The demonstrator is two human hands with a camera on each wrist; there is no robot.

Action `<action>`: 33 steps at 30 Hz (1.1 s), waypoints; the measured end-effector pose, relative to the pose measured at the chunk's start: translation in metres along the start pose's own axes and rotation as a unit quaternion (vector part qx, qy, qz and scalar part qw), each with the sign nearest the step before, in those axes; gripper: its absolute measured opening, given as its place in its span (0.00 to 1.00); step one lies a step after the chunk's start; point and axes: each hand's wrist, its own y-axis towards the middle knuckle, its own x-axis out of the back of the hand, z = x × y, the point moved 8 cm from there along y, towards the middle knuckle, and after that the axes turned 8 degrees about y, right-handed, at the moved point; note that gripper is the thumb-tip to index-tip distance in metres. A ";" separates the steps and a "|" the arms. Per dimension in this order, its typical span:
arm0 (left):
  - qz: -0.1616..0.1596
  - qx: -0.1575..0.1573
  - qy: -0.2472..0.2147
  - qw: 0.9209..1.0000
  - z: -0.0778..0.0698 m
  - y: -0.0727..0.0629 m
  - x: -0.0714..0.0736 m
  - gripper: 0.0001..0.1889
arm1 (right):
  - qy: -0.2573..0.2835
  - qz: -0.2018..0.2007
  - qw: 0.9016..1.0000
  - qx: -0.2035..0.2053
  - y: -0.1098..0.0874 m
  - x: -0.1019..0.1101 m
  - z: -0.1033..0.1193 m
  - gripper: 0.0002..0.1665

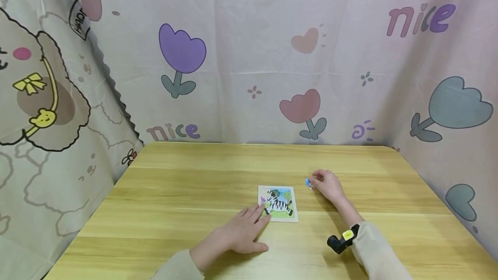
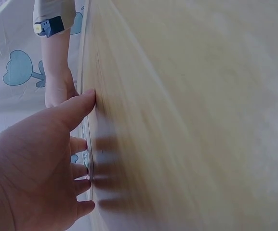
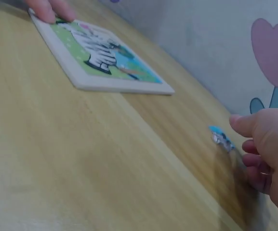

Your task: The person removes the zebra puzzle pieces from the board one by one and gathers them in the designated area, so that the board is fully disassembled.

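A square zebra jigsaw puzzle (image 1: pixel 281 205) in a white frame lies flat on the table; the upper left of its picture is a pale patch. My left hand (image 1: pixel 246 230) lies palm down with fingers spread, its fingertips over the puzzle's lower left edge. To the right of the puzzle, my right hand (image 1: pixel 328 186) pinches a small blue-and-white puzzle piece (image 1: pixel 309 183) at its fingertips. In the right wrist view the piece (image 3: pixel 220 138) shows its printed side beside the thumb, and the fingers partly hide it.
The light wooden table (image 1: pixel 186 185) spreads out around the puzzle. A printed curtain (image 1: pixel 241 55) hangs along its back and sides. A black wrist camera (image 1: pixel 340 243) is strapped at the right sleeve.
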 end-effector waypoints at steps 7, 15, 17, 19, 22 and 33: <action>-0.004 -0.001 0.003 1.000 0.001 -0.001 0.001 0.41 | 0.030 0.007 0.999 0.031 -0.005 -0.011 0.024 0.15; -0.007 -0.004 0.006 1.000 0.001 0.000 0.002 0.42 | 0.084 0.037 0.994 0.059 -0.017 -0.042 0.065 0.15; -0.008 -0.004 0.007 1.000 0.001 0.001 0.002 0.42 | 0.095 0.056 0.991 0.070 -0.020 -0.051 0.074 0.16; -0.008 -0.005 0.010 1.000 0.001 0.001 0.001 0.42 | 0.099 0.074 0.989 0.080 -0.022 -0.060 0.082 0.17; -0.010 -0.005 0.017 1.000 0.001 0.002 0.001 0.42 | 0.086 0.100 0.986 0.097 -0.024 -0.073 0.089 0.19; -0.015 -0.013 0.024 1.000 0.000 0.003 0.001 0.41 | -0.033 0.158 0.980 0.115 -0.027 -0.096 0.093 0.18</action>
